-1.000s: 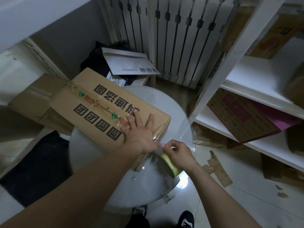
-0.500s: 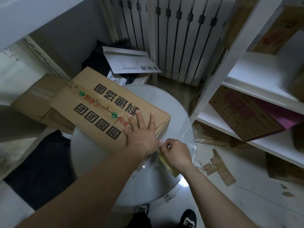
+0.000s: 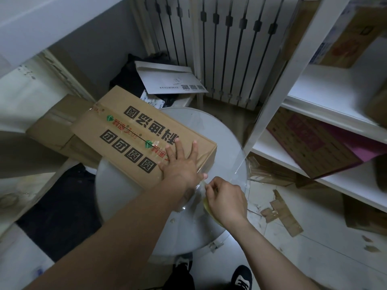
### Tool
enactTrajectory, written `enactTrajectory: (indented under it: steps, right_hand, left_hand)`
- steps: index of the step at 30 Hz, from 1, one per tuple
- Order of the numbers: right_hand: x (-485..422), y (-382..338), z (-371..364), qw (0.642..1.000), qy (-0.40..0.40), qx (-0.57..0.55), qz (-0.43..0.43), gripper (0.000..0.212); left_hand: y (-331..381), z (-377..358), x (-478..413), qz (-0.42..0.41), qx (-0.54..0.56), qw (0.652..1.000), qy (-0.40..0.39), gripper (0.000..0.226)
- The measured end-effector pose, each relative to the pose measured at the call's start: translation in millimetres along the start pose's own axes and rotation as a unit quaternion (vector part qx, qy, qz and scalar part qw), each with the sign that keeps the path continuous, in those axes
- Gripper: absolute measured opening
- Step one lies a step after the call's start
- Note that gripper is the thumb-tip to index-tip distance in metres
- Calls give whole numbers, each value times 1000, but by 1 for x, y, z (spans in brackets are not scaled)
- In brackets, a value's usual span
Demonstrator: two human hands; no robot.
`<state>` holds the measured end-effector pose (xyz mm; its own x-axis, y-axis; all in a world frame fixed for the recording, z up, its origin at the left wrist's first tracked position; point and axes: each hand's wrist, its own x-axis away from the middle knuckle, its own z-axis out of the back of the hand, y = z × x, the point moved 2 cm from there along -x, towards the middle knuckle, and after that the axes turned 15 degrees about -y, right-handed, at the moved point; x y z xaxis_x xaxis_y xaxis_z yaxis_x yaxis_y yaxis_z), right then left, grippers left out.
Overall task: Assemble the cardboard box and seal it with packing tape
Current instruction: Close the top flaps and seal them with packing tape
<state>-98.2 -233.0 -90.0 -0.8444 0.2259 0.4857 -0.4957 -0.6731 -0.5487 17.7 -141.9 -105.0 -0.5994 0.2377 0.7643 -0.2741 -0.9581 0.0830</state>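
Cardboard box (image 3: 134, 122): closed and lying across the far-left part of the round white desk (image 3: 125, 197), with its far end past the rim. Clear tape already runs along the top seam.
Left hand (image 3: 180, 167): flat on the box top at its near end, with the fingers (image 3: 194, 148) straight and spread, pressing down and grasping nothing.
Right hand (image 3: 227, 200): fingers curled round the packing tape roll (image 3: 207, 206), just off the box's near end (only a yellowish edge of the roll shows).
Tape film: a clear strip seems to stretch from the roll to the box end, but it is hard to trace.
Handling: the box is probably light, stiff at the edges and springy across the flaps, and it is likely to slide on the smooth desk.
Where to hold: pin it with a palm over the seam near the end being taped. Hold the roll by its rim and keep the thin, sticky film taut so it doesn't wrinkle.
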Motion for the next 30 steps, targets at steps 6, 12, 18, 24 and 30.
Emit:
enactTrajectory:
  steps: [6, 12, 18, 24, 30]
  right_hand:
    - [9, -3, -2, 1000, 16, 19, 8, 25]
    - [1, 9, 6, 999, -10, -34, -23, 22]
    - [-13, 24, 11, 996, -26, -74, -34, 21]
    - [-20, 18, 19, 999, -3, -42, -19, 24]
    - [-26, 14, 18, 1000, -20, -5, -16, 19]
  left_hand:
    - [-1, 0, 1, -4, 7, 1000, 4, 106]
    - [-2, 11, 5, -7, 18, 999, -40, 105]
    - [9, 33, 21, -179, -55, 977, 105, 69]
    - [20, 24, 21, -311, -126, 942, 10, 21]
    - [7, 31, 18, -267, 17, 964, -17, 12]
